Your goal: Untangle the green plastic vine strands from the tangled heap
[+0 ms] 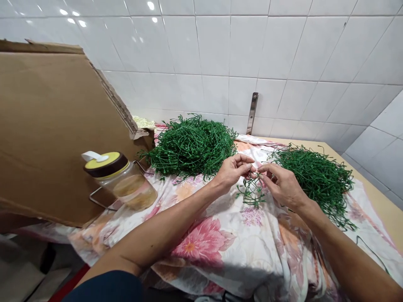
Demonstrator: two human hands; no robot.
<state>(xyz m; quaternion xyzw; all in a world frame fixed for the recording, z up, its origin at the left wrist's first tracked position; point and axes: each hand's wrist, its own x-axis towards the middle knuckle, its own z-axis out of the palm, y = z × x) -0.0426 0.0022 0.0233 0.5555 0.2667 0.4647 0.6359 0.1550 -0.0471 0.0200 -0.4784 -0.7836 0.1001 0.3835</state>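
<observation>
Between my hands hangs a small bunch of thin green artificial stems (252, 193) with little knobbed tips. My left hand (236, 168) pinches the top of this bunch with thumb and fingers. Close against it, my right hand (281, 184) also has its thumb and fingertips pinched at the bunch. The exact spot where the fingertips meet is partly hidden. Behind my left hand lies a large heap of the same green stems (192, 144). A second heap of green stems (317, 178) spreads out to the right, partly behind my right hand and forearm.
A floral cloth (204, 243) covers the table (388, 214). On the left stands a clear jar (135, 188) with a yellow and dark lid, before a big cardboard box (53, 134). White tiles (208, 46) with a metal bracket (252, 113) rise behind.
</observation>
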